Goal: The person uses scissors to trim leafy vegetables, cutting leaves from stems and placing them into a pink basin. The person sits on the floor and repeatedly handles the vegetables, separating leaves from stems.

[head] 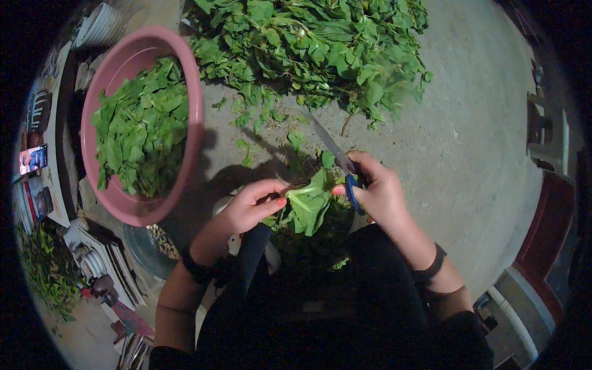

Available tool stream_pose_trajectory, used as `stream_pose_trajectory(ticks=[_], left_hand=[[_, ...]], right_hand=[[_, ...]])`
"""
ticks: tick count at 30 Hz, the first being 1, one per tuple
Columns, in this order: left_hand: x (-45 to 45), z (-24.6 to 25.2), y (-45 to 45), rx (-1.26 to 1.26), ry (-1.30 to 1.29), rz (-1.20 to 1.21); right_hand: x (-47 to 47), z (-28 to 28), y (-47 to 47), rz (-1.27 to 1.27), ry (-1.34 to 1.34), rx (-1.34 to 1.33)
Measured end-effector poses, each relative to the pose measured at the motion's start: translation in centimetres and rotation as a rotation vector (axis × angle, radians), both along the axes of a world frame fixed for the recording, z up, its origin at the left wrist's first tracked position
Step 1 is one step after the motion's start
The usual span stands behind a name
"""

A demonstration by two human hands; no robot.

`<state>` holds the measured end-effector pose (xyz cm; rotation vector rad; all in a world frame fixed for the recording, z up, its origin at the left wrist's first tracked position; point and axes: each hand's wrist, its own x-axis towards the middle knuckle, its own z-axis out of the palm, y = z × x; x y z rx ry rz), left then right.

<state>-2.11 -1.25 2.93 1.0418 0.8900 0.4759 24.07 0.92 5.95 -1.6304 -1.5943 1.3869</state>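
Between finger and thumb of my left hand, a green leaf is pinched by its stem end. My right hand holds scissors with blue handles; their long blades point up and to the left, away from me, and look blurred at the tip. The leaf hangs between both hands, just left of the scissor handles. Beyond the hands lies a large heap of leafy greens on the concrete floor. A pink plastic basin on the left holds more green leaves.
Loose leaves and stem bits lie on the floor before the heap. A glass bowl with pale pieces in it stands by my left forearm. At far left are a phone with a lit screen, stacked dishes and more greens. Dark red furniture stands at right.
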Motion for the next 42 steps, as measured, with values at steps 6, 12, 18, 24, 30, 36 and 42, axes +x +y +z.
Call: stream_pose_trajectory(ticks=[6,12,18,24,30,36,42], left_hand=[[1.6,0.4,0.1,-0.138,0.015,0.105],[3.8,2.1,0.2,-0.283,0.039,0.183],[3.9,2.2,0.7,0.007,0.253,0.133],[1.3,-0.4,-0.3,0.513,0.710,-0.070],[0.3,-1.4,-1.5,0.617,0.783,-0.171],[2.1,1.1,0.7,0.020,0.143,0.234],[4.5,2.7,1.6,-0.149,0.049,0.226]], right_hand=[[-2.6,1.7,-0.6,0.146,0.040,0.170],[-3.6,1.3,-1.0,0.137,0.068,0.011],[-2.9,0.3,-0.9,0.092,0.305,-0.146],[-0.5,-0.7,-0.3,-0.034,0.666,-0.584],[0.3,-1.4,-0.4,0.035,0.745,-0.540],[-0.2,-1.7,-0.7,-0.028,0.655,-0.503],[-1.2,-1.6,-0.8,0.023,0.649,-0.476]])
